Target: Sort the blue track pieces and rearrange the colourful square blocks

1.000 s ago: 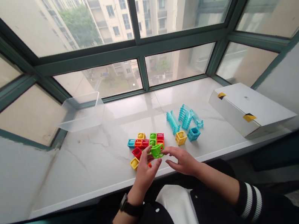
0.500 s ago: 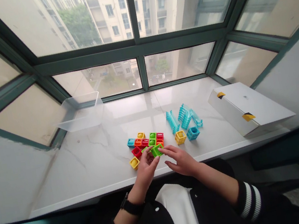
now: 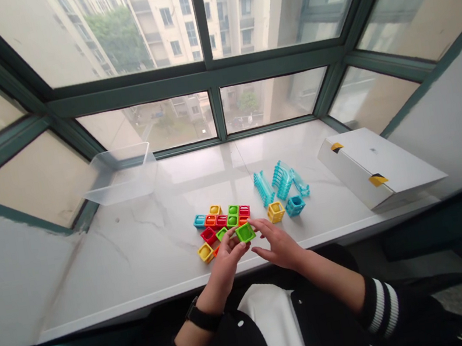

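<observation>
A flat cluster of coloured cube blocks (image 3: 222, 220) lies on the white marble sill (image 3: 151, 251): blue, orange, red, green and yellow pieces joined together. At its near edge a green cube (image 3: 245, 232) is pinched between both hands. My left hand (image 3: 223, 263) grips it from the left with curled fingers, and a second green piece (image 3: 222, 233) sits just above that hand's fingertips. My right hand (image 3: 276, 242) touches the cube's right side with its fingertips.
A loose yellow cube (image 3: 275, 211) and a blue cube (image 3: 295, 205) sit right of the cluster, with turquoise ribbed pieces (image 3: 279, 181) behind them. A white cardboard box (image 3: 379, 172) lies at the far right. A clear plastic tub (image 3: 122, 173) stands at the back left by the window.
The green piece has turned in my fingers from a rounded side to a square face and shifted slightly right. Both hands stayed at the cluster's near edge.
</observation>
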Motion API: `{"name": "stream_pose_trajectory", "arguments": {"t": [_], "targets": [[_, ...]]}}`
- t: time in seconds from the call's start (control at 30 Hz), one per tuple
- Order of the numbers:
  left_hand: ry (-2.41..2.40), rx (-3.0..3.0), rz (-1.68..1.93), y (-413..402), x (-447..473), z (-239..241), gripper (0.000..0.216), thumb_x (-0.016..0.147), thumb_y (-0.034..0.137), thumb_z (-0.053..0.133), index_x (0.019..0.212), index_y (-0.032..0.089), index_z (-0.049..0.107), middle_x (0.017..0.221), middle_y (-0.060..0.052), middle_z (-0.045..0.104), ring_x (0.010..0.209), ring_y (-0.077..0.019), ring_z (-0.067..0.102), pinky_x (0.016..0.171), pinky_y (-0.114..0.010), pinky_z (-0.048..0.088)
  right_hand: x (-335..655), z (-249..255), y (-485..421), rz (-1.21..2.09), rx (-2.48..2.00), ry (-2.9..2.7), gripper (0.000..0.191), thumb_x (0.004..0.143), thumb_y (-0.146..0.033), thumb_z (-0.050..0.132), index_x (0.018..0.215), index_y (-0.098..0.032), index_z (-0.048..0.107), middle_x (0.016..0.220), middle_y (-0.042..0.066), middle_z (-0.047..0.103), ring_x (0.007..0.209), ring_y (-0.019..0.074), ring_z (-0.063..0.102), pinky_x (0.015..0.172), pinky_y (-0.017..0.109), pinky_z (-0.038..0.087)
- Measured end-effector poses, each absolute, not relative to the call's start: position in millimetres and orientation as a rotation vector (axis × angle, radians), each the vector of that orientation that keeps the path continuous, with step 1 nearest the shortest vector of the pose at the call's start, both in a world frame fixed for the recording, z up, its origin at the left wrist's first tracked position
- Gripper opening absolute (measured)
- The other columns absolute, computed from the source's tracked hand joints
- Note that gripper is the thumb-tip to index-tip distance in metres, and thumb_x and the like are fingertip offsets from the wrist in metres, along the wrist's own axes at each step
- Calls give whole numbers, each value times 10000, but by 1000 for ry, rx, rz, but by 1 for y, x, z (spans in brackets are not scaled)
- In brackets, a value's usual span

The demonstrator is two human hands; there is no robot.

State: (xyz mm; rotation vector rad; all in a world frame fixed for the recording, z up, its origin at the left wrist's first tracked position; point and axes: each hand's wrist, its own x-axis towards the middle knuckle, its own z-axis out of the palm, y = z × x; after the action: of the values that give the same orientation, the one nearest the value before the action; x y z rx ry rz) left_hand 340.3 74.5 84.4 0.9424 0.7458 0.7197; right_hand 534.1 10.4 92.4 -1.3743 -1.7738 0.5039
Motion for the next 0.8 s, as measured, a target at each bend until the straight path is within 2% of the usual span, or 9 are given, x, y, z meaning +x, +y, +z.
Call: {"name": "stream_pose_trajectory", "arguments": {"t": [0.17, 0.37, 0.53, 0.8], "targets": [[698, 972, 646, 67, 349, 87, 658, 854, 420, 800, 1429, 241, 534, 1366, -145, 688, 1231, -305, 692, 1132, -532, 506, 533, 89, 12, 430, -1389, -1741, 734, 918, -251, 726, 1584, -304, 423, 1472, 135, 574, 1358, 304, 577, 1134, 499, 525], [670, 1054, 590, 66, 353, 89, 645, 851, 451, 816, 1416, 261, 569, 1377, -137, 686, 1325, -313, 628, 1115, -503, 515, 539, 86, 9, 400, -1428, -1691, 717, 881, -224, 731, 1544, -290, 464, 1444, 121, 619, 1355, 304, 591, 1154, 502, 503], [702, 1087, 510, 71, 346, 88, 683, 877, 493, 785, 1470, 260, 539, 1381, -145, 683, 1214, -295, 692, 1072, -487, 531, 564, 80, -4, 444, -1470, -1665, 675, 877, -329, 782, 1491, -266, 510, 1400, 126, 658, 1282, 305, 647, 1111, 485, 535], [813, 1100, 550, 83, 340, 76, 639, 883, 553, 743, 1405, 224, 580, 1313, -150, 689, 1101, -267, 710, 992, -456, 565, 617, 54, -41, 444, -1766, -1452, 612, 834, -362, 804, 1392, -248, 581, 1324, 111, 689, 1114, 288, 710, 1019, 470, 579]]}}
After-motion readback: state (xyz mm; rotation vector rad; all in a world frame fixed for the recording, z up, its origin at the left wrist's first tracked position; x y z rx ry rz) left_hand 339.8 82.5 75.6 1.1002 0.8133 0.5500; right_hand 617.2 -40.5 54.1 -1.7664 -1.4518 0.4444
